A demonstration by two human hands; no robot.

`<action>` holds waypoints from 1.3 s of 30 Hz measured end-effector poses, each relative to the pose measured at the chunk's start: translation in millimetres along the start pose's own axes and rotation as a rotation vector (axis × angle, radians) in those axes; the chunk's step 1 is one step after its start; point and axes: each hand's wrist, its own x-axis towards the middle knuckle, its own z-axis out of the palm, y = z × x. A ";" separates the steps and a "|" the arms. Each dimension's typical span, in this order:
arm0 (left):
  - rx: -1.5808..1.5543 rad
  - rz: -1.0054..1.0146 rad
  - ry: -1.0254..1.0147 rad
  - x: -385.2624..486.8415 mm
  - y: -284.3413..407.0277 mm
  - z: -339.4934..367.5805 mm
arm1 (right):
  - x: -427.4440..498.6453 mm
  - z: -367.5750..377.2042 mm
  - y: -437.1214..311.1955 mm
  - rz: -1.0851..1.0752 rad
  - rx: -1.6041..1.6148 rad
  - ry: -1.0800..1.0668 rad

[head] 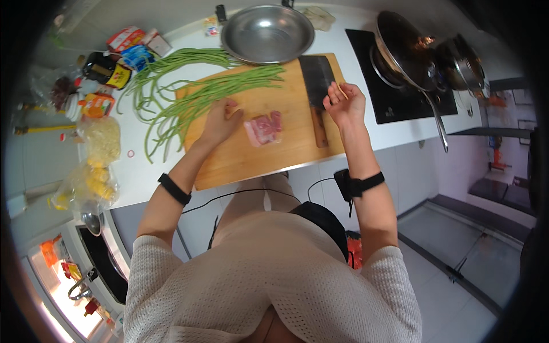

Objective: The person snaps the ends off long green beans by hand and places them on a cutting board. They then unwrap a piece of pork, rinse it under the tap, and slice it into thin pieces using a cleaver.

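Observation:
A wooden cutting board [240,165] lies before me, bearing raw meat [263,128] near its middle. Long green beans [223,88] stretch over its far left part and onto the counter. My left hand [223,122] is beside the bean stalks, left of the meat, with loosely bent fingers and nothing visible in its grasp. On the right side of the board rests a cleaver [315,81], its wooden handle pointing towards me. Just right of the cleaver, my right hand [346,103] is raised palm up, fingers half curled and apart; I see no held object.
A steel bowl [268,34] stands behind the board. To the right, a lidded pan [405,51] and a pot [463,64] sit on the black cooktop [388,109]. Bottles, packets and plastic bags [101,137] crowd the left counter. A cable [240,195] runs across my front.

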 end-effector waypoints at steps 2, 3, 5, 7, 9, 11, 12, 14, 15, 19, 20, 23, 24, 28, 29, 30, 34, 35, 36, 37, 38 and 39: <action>-0.028 0.026 -0.023 -8.7 -2.6 8.0 | 20.0 -11.9 -2.6 0.044 0.107 0.009; -0.002 0.030 -0.039 -11.4 -1.7 13.2 | 27.6 -17.2 -0.9 -0.010 0.009 0.036; 0.040 0.074 -0.052 -15.5 2.3 22.3 | 38.9 -28.0 7.2 -0.116 -0.186 0.025; 0.199 0.216 -0.003 -19.7 8.7 32.7 | 44.3 -41.2 18.6 -0.362 -0.805 0.080; 0.275 0.247 -0.037 -25.3 14.0 40.1 | 43.3 -56.2 34.1 -0.642 -1.365 0.131; 0.270 0.195 -0.128 -32.3 16.6 46.2 | 39.6 -70.7 46.8 -0.672 -1.687 0.188; 0.283 0.174 -0.176 -32.7 16.5 48.8 | 36.0 -77.8 52.9 -0.622 -1.751 0.168; 0.327 0.210 -0.197 -31.8 14.6 53.5 | 35.1 -82.7 62.6 -0.633 -1.827 0.129; 0.328 0.204 -0.184 -30.4 13.2 56.0 | 36.3 -82.4 64.6 -0.645 -1.758 0.089; 0.376 0.213 -0.082 -25.2 9.3 69.7 | 36.8 -72.5 68.4 -0.721 -1.652 0.042; 0.387 0.214 -0.071 -24.6 8.4 72.0 | 33.3 -71.0 65.1 -0.793 -1.625 0.064; 0.428 0.245 0.006 -27.4 6.4 75.3 | 7.5 -72.0 48.7 -0.749 -1.586 0.084; 0.431 0.229 0.001 -28.4 6.1 75.2 | -7.9 -75.5 41.1 -0.678 -1.533 0.062; 0.398 0.126 -0.036 -31.8 8.3 72.1 | -73.8 -82.8 31.6 -0.538 -1.315 -0.011; 0.389 0.058 -0.087 -33.5 9.8 71.4 | -83.6 -80.4 31.6 -0.457 -1.292 -0.044; 0.412 0.059 -0.087 -33.9 11.7 70.7 | -91.2 -77.0 32.1 -0.314 -1.275 -0.053; 0.474 0.062 -0.145 -30.9 18.4 71.4 | -100.9 -58.3 54.5 -0.488 -1.523 -0.287; 0.478 0.078 -0.153 -29.8 19.2 71.7 | -100.4 -54.5 62.3 -0.573 -1.612 -0.357; 0.475 0.083 -0.143 -29.8 19.6 72.0 | -101.4 -53.1 66.7 -0.619 -1.658 -0.401; 0.471 0.087 -0.131 -29.5 19.9 72.2 | -100.9 -52.0 72.2 -0.611 -1.669 -0.402; 0.465 0.088 -0.121 -29.8 20.0 72.6 | -99.9 -51.7 76.7 -0.593 -1.678 -0.412; 0.465 0.085 -0.119 -30.1 20.0 73.0 | -99.6 -52.8 80.3 -0.591 -1.674 -0.429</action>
